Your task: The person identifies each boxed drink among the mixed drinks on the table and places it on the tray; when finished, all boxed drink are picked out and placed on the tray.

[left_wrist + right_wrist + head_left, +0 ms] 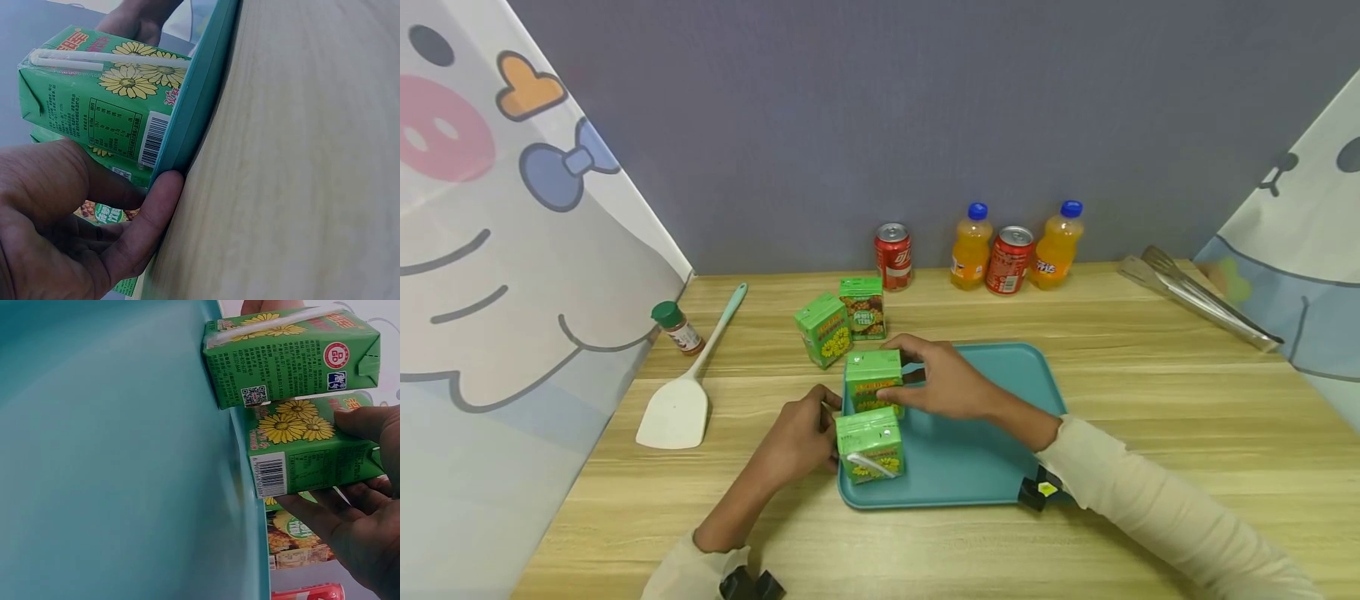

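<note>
My right hand [951, 382] grips a green drink carton [874, 367] with yellow flowers, thumb on one side and fingers on the other. That carton stands at the left end of a teal tray [977, 467]. Nearer to me on the tray is a second drink carton [871, 450], a white straw fixed across its front. My left hand [801, 437] is at the tray's left edge; in the left wrist view its thumb and a finger [164, 194] pinch the rim. Part of the left hand's fingers is hidden behind the near carton in the head view.
Beyond the tray stand two more green cartons [862, 308]. Along the back wall are red cans [893, 257] and orange drink bottles [972, 247]. A white spatula [676, 412] and a green-capped spice jar [679, 327] are at left, metal tongs [1198, 296] at right.
</note>
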Tool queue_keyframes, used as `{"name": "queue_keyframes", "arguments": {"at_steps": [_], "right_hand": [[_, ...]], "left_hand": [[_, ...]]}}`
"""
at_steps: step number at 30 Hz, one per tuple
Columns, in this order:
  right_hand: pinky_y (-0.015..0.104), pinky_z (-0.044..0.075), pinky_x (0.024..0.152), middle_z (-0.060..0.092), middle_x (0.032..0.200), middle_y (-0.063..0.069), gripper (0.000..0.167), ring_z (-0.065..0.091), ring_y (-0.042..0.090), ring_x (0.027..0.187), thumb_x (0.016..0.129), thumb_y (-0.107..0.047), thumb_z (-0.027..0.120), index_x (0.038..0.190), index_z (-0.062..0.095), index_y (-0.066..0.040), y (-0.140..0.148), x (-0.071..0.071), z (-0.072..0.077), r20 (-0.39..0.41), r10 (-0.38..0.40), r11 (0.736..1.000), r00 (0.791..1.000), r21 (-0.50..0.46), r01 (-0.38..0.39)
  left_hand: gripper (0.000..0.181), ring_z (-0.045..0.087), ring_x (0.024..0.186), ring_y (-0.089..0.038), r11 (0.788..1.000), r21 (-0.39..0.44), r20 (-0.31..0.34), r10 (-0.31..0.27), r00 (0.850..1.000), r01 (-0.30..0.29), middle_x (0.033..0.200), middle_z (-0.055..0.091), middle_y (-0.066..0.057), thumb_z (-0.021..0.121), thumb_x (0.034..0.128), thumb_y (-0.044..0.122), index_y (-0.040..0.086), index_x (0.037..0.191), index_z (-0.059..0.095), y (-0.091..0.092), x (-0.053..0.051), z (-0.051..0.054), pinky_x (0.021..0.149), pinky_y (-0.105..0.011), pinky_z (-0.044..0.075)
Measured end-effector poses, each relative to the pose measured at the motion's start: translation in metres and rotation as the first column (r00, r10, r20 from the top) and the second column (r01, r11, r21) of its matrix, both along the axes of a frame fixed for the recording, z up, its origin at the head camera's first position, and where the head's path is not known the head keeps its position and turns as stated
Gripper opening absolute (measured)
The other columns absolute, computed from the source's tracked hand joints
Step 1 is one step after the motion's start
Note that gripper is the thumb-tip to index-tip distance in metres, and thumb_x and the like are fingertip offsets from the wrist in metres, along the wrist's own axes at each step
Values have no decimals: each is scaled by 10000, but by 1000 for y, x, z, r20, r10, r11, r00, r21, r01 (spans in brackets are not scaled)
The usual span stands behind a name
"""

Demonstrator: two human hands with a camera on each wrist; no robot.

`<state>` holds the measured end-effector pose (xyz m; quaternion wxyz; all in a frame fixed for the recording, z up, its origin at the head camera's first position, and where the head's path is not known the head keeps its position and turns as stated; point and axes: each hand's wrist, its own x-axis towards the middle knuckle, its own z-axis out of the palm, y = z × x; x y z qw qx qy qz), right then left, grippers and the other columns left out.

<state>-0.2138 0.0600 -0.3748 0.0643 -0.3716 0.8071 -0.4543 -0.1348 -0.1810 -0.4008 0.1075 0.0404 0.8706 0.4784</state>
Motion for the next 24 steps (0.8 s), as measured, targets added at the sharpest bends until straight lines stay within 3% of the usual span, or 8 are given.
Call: {"name": "queue_keyframes", "arguments": {"at_steps": [6, 11, 18, 22, 24], "right_hand": [[305, 595, 890, 662, 1146, -112, 454, 630, 115, 1089, 851, -304, 828, 1239, 601, -237, -4, -1, -5, 50, 54, 998, 997, -29, -52], [264, 597, 873, 638, 1210, -77, 470, 611, 117, 1123, 862, -278, 819, 1259, 575, -216, -4, -2, -6, 66, 79, 997, 995, -6, -79], [305, 564, 958, 571, 1314, -86, 570, 574, 111, 1183, 893, -299, 786, 1374, 493, -212, -1, -7, 5, 128, 164, 983, 978, 57, -173], [420, 502, 1064, 551, 1370, -55, 582, 535, 158, 1265, 922, -347, 746, 1414, 486, -178, 6, -17, 20, 203, 246, 966, 948, 24, -256], [441, 486, 1080, 575, 1355, -31, 537, 534, 190, 1278, 941, -329, 726, 1400, 511, -152, 10, -25, 28, 208, 258, 965, 944, -13, -261]], "left_hand": [[269, 661, 535, -197, 1000, 6, 4, 4, 1000, -4, 765, 623, -113, 555, 940, -73, -63, 1206, 519, 0, 0, 0, 475, -327, 607], [272, 659, 543, -200, 1000, 7, 8, 1, 1000, -2, 771, 618, -119, 552, 942, -80, -65, 1212, 516, 0, 0, 1, 479, -327, 609], [271, 658, 530, -195, 1000, -8, -4, -3, 1000, 3, 760, 618, -109, 556, 942, -70, -59, 1211, 519, 0, 0, 0, 471, -321, 601], [264, 658, 529, -195, 1000, -8, -9, -4, 1000, 4, 760, 621, -105, 547, 947, -65, -54, 1210, 520, -1, 0, 0, 470, -319, 599], [259, 658, 530, -196, 1000, -6, -12, -4, 1000, 4, 761, 621, -105, 536, 950, -66, -53, 1208, 521, -1, 1, 0, 469, -320, 598]]}}
